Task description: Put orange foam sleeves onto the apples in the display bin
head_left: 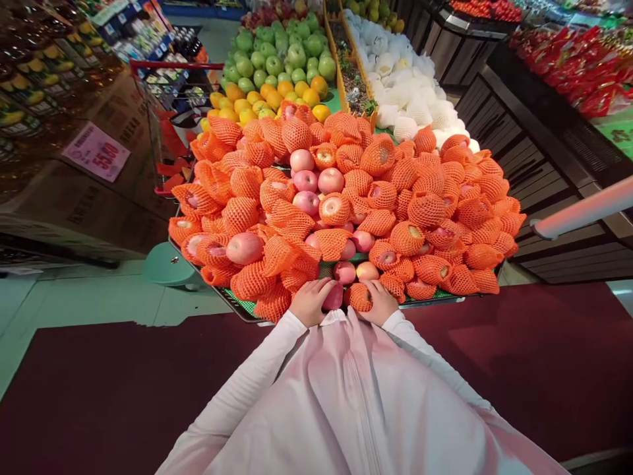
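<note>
At the front edge of the fruit stand, my left hand (307, 305) curls around a bare red apple (333, 298). Close beside it, my right hand (382, 303) grips an apple in an orange foam net (359, 298), its thumb and palm partly hidden by my clothing. Just beyond my fingers lie a bare pink apple (345, 272) and a paler apple (367, 270) on green matting. Many netted apples (428, 211) are heaped around them, with several bare ones (331, 180) in the middle of the heap.
Oranges (262, 100) and green apples (297, 56) lie behind the heap, with white-netted fruit (405, 86) at the back right. A shopping cart (173, 66) and a green stool (173, 264) stand left. A pale pole (583, 208) juts in from the right.
</note>
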Action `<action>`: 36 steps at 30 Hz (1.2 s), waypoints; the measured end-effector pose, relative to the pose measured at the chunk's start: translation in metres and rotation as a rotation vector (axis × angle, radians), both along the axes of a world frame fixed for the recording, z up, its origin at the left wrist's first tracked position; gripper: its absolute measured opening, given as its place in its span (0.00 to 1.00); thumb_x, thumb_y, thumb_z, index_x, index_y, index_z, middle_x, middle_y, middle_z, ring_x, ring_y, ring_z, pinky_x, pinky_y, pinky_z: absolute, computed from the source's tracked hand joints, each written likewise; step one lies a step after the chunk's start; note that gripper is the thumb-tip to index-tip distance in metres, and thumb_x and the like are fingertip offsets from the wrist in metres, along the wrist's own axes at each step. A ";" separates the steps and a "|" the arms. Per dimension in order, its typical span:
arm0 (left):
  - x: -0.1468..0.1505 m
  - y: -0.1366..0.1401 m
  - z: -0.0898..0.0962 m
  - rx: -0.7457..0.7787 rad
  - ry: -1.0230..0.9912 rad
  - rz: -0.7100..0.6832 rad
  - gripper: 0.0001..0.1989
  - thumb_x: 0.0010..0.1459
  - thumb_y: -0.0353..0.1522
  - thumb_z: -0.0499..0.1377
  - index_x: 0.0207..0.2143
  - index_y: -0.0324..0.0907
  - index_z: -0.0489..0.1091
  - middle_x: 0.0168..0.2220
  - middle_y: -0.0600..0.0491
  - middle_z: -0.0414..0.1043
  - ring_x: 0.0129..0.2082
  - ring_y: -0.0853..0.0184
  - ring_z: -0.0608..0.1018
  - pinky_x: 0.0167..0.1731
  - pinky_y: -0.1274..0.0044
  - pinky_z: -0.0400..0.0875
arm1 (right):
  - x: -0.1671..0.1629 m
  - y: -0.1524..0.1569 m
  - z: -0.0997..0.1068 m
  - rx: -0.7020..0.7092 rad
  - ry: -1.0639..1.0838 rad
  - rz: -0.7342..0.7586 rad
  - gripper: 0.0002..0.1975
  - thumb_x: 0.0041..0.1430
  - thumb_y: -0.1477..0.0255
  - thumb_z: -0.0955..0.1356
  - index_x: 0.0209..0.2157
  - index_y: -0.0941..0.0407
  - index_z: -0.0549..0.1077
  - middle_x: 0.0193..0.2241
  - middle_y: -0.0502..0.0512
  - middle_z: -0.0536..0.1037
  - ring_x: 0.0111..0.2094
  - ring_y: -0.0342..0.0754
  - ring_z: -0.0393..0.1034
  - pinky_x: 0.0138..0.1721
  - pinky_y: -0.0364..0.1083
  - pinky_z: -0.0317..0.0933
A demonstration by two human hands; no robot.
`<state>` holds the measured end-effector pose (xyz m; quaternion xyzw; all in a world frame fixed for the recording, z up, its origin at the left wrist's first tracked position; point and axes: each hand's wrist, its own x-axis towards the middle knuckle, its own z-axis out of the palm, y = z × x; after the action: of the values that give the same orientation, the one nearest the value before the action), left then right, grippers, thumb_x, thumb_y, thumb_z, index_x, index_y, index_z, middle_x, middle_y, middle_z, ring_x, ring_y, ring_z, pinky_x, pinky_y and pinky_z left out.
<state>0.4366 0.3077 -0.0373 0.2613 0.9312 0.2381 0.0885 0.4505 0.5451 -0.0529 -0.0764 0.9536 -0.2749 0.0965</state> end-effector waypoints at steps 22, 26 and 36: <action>0.032 -0.036 0.016 0.979 0.027 0.615 0.33 0.47 0.47 0.66 0.52 0.41 0.64 0.51 0.44 0.70 0.51 0.55 0.75 0.50 0.65 0.72 | -0.002 -0.030 -0.041 0.252 0.108 0.067 0.42 0.51 0.59 0.70 0.63 0.63 0.60 0.60 0.71 0.60 0.54 0.67 0.57 0.58 0.62 0.55; 0.031 -0.023 0.006 1.260 -0.279 0.715 0.34 0.47 0.49 0.65 0.53 0.45 0.64 0.54 0.45 0.69 0.52 0.57 0.74 0.49 0.68 0.72 | 0.002 -0.031 -0.039 0.332 0.069 0.095 0.39 0.52 0.70 0.68 0.66 0.56 0.57 0.65 0.67 0.58 0.57 0.69 0.56 0.57 0.65 0.54; 0.028 0.006 0.017 1.285 -0.327 0.553 0.44 0.34 0.38 0.75 0.55 0.45 0.64 0.57 0.45 0.66 0.59 0.54 0.70 0.59 0.64 0.65 | -0.005 -0.017 -0.030 0.329 0.107 0.196 0.40 0.56 0.58 0.66 0.68 0.49 0.51 0.70 0.59 0.46 0.68 0.67 0.40 0.59 0.68 0.48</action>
<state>0.4642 0.3142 -0.0199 -0.0229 0.6138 0.7891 -0.0083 0.4459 0.5277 -0.0827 -0.1667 0.9774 -0.1002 0.0830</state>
